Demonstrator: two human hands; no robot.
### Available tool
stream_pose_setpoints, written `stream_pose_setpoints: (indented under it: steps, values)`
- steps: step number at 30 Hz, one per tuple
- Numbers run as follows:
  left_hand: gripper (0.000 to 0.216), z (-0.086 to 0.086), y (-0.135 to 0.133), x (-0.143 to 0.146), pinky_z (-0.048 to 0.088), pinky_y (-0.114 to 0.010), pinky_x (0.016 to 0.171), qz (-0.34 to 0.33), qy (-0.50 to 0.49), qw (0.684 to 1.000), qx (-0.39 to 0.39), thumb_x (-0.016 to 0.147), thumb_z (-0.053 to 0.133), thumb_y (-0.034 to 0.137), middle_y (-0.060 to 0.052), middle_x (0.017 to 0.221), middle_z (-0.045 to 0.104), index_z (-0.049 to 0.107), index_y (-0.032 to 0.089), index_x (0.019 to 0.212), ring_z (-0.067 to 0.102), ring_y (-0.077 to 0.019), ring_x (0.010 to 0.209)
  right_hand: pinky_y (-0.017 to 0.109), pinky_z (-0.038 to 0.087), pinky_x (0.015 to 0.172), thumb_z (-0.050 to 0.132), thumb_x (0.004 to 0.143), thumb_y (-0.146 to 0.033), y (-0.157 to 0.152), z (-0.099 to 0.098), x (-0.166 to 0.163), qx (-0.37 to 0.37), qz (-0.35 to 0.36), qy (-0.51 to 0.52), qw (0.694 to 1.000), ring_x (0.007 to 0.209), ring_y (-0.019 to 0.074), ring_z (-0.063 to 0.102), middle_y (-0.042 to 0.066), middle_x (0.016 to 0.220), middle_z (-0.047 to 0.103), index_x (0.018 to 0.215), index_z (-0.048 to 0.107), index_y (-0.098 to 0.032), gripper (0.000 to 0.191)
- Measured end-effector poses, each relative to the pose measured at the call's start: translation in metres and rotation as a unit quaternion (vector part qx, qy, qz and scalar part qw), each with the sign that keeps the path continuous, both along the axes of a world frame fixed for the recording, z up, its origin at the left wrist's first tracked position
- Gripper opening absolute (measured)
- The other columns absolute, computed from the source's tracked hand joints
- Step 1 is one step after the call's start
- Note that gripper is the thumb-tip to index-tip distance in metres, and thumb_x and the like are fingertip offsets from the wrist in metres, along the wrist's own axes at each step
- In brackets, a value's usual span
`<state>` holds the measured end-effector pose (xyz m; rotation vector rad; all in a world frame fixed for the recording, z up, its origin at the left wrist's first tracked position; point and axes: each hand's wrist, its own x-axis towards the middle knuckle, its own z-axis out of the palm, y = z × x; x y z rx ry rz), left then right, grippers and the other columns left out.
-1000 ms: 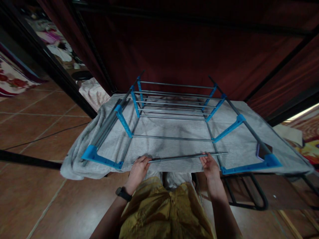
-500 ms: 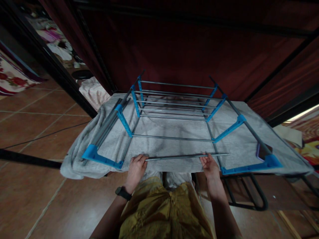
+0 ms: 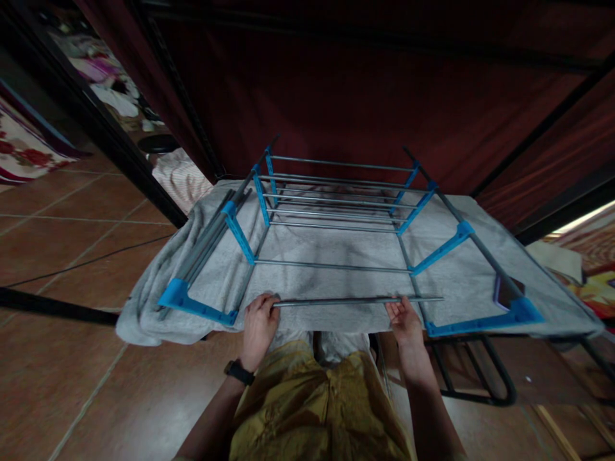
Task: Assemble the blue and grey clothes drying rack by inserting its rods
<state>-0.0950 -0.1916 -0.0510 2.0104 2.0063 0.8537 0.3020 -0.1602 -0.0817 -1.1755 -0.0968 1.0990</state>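
A thin grey metal rod [image 3: 331,302] lies level between my hands, near the front edge of the cloth. My left hand [image 3: 261,320] is closed round its left end. The thumb and fingers of my right hand [image 3: 403,318] pinch it toward the right, and its tip sticks out past them. Beyond the rod is a partly built rack [image 3: 331,265] of grey tubes with blue plastic brackets. A blue bracket [image 3: 199,307] stands left of my left hand, and another blue bracket [image 3: 485,324] is right of my right hand. Several rods join the two sides farther back.
Grey cloth [image 3: 307,282] covers the surface under the rack. Loose tubes [image 3: 204,246] lie along its left side. A phone [image 3: 508,292] rests at the right, partly behind a tube. A dark red curtain [image 3: 307,96] hangs behind, between black metal posts [image 3: 103,121].
My left hand has shifted slightly left and up along with the rod's left end. My right hand stays nearly where it was, still pinching the rod.
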Motion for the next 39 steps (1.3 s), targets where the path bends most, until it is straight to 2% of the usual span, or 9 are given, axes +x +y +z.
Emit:
stream_pose_setpoints:
  steps: [5, 10, 15, 19, 24, 27, 31, 34, 39]
  values:
    - [0.023, -0.007, 0.005, -0.003, 0.048, -0.047, 0.103, 0.048, -0.092, 0.994, 0.026, 0.083, 0.056, 0.023, -0.012, 0.117, 0.063, 0.071, 0.021, 0.100, 0.060, -0.0299, 0.114, 0.032, 0.058, 0.086, 0.071, 0.080, -0.028, -0.002, 0.000, -0.001, 0.014, 0.004, -0.006, 1.000, 0.073, 0.0137, 0.069, -0.002, 0.075, 0.069, 0.079, 0.062, -0.023, 0.011]
    - [0.021, -0.007, 0.008, -0.005, 0.050, -0.045, 0.100, 0.056, -0.185, 0.981, 0.023, 0.082, 0.058, 0.026, -0.011, 0.108, 0.064, 0.068, 0.020, 0.099, 0.062, -0.0275, 0.109, 0.031, 0.058, 0.088, 0.070, 0.081, -0.024, -0.002, -0.001, -0.001, 0.027, 0.010, 0.002, 1.000, 0.080, 0.0134, 0.070, -0.001, 0.081, 0.072, 0.083, 0.065, -0.022, 0.006]
    - [0.025, -0.005, 0.007, -0.005, 0.053, -0.040, 0.086, 0.090, -0.251, 0.963, 0.025, 0.080, 0.060, 0.029, -0.009, 0.102, 0.067, 0.066, 0.018, 0.102, 0.064, -0.0238, 0.093, 0.029, 0.058, 0.088, 0.069, 0.081, -0.023, -0.002, -0.004, 0.000, 0.025, 0.008, 0.015, 1.000, 0.082, 0.0125, 0.071, -0.001, 0.083, 0.073, 0.083, 0.065, -0.022, 0.004]
    - [0.039, -0.007, 0.008, -0.001, 0.052, -0.034, 0.074, 0.125, -0.393, 0.911, -0.009, 0.075, 0.067, 0.032, -0.006, 0.096, 0.069, 0.062, 0.017, 0.111, 0.065, -0.0185, 0.077, 0.031, 0.058, 0.090, 0.070, 0.081, -0.024, -0.003, -0.004, 0.000, 0.026, 0.015, 0.008, 1.000, 0.084, 0.0133, 0.071, -0.001, 0.083, 0.074, 0.084, 0.066, -0.022, 0.005]
    - [0.052, -0.007, 0.009, 0.006, 0.053, -0.034, 0.081, 0.146, -0.560, 0.815, -0.002, 0.069, 0.076, 0.033, -0.004, 0.097, 0.070, 0.059, 0.017, 0.116, 0.066, -0.0149, 0.078, 0.029, 0.059, 0.087, 0.068, 0.082, -0.021, -0.003, -0.005, 0.000, 0.024, 0.008, 0.018, 1.000, 0.082, 0.0129, 0.072, 0.000, 0.083, 0.075, 0.083, 0.067, -0.021, 0.002]
    - [0.053, -0.004, 0.009, 0.009, 0.054, -0.034, 0.083, 0.151, -0.631, 0.761, -0.010, 0.068, 0.079, 0.029, -0.003, 0.092, 0.071, 0.059, 0.018, 0.115, 0.067, -0.0137, 0.076, 0.028, 0.060, 0.085, 0.067, 0.083, -0.020, -0.003, -0.006, 0.001, 0.032, 0.007, 0.026, 0.999, 0.081, 0.0129, 0.072, 0.000, 0.082, 0.075, 0.084, 0.068, -0.021, 0.001]
    - [0.043, 0.000, 0.008, 0.010, 0.054, -0.030, 0.083, 0.154, -0.700, 0.697, -0.022, 0.069, 0.082, 0.022, -0.007, 0.095, 0.074, 0.063, 0.017, 0.108, 0.069, -0.0144, 0.082, 0.026, 0.059, 0.084, 0.063, 0.085, -0.019, -0.002, -0.006, 0.001, 0.029, 0.004, 0.032, 0.999, 0.079, 0.0119, 0.072, 0.001, 0.081, 0.075, 0.085, 0.068, -0.020, 0.004]
    - [0.031, 0.002, 0.008, 0.009, 0.055, -0.027, 0.078, 0.165, -0.718, 0.675, -0.032, 0.077, 0.078, 0.022, -0.009, 0.094, 0.076, 0.065, 0.015, 0.104, 0.069, -0.0133, 0.076, 0.025, 0.059, 0.085, 0.063, 0.085, -0.020, -0.002, -0.006, 0.001, 0.025, 0.010, 0.035, 0.999, 0.079, 0.0114, 0.072, 0.001, 0.081, 0.075, 0.085, 0.067, -0.020, 0.005]
    - [0.024, 0.002, 0.009, 0.008, 0.057, -0.026, 0.074, 0.175, -0.727, 0.664, -0.035, 0.084, 0.073, 0.025, -0.010, 0.093, 0.076, 0.066, 0.014, 0.104, 0.070, -0.0129, 0.071, 0.026, 0.059, 0.085, 0.062, 0.085, -0.020, -0.002, -0.005, 0.000, 0.020, 0.006, 0.037, 0.999, 0.080, 0.0120, 0.073, 0.002, 0.082, 0.075, 0.085, 0.067, -0.019, 0.004]
